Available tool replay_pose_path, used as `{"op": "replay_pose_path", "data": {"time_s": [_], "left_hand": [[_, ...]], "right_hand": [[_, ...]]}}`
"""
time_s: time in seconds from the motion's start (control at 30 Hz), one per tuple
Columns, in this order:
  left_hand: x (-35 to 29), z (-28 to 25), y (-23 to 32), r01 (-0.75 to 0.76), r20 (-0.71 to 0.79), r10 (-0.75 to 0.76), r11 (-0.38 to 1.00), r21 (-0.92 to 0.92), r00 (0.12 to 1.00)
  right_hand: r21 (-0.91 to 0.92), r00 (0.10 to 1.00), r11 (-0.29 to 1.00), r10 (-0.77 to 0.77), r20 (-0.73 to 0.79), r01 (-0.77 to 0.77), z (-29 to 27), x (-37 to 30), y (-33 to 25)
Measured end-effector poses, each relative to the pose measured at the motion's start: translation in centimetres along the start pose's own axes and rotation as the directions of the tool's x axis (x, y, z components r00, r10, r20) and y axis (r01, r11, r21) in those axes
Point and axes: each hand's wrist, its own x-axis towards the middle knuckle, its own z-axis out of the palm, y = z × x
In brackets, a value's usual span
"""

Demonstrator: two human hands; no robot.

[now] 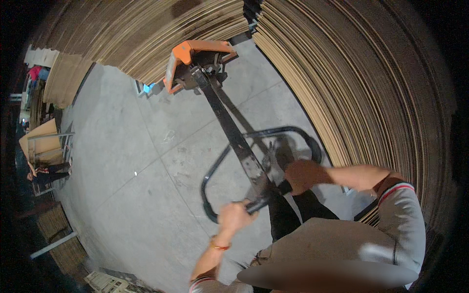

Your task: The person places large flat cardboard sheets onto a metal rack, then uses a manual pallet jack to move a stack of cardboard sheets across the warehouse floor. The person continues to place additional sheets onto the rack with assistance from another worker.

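Both my hands grip the crossbar of a pallet jack's black loop handle (229, 146). My left hand (233, 217) is wrapped round the bar's left end, with a bracelet on that wrist. On the right part of the bar, my right hand (304, 177) is closed and slightly blurred. From the handle a long dark shaft (225, 119) slopes away to the orange pallet jack (183, 52), which stands at the foot of a stack of sheets. Its forks are hidden under the stack.
Tall stacks of brown cardboard sheets rise ahead (141, 36) and close along my right (312, 97). Grey concrete floor (122, 146) spreads to the left. Far left, another person (49, 173) is beside a cart holding boards (44, 141). A bundled stack (61, 234) sits lower left.
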Motion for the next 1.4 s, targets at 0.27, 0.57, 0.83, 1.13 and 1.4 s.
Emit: {"op": "replay_pose_path", "data": {"time_s": [0.27, 0.57, 0.83, 1.13, 1.4], "left_hand": [[8.0, 21.1, -2.6, 0.088, 0.110, -0.086, 0.996, -0.006, 0.990], [0.5, -10.5, 1.3, -0.041, -0.013, 0.041, 0.999, -0.005, 0.999], [3.5, 10.5, -0.6, -0.086, -0.034, 0.084, 0.992, -0.090, 0.996], [8.7, 12.6, -0.9, -0.024, 0.242, 0.011, 0.999, 0.047, 0.970], [-0.5, -10.3, 0.4, -0.126, 0.047, 0.126, 0.992, -0.002, 0.991]], "right_hand": [[-0.166, 0.971, 0.986, 0.064, 0.231, -0.026, 19.5, 6.2, 8.7], [-0.032, 0.933, 0.990, 0.137, 0.332, -0.134, -10.0, 2.9, 1.0], [-0.178, 0.989, 0.983, -0.017, 0.146, 0.043, 8.6, 2.0, 4.3], [-0.094, 0.969, 0.992, 0.108, 0.222, -0.089, 12.5, 4.7, 8.8], [0.010, 0.914, 0.987, 0.144, 0.380, -0.160, -8.4, 0.8, -2.1]]}}
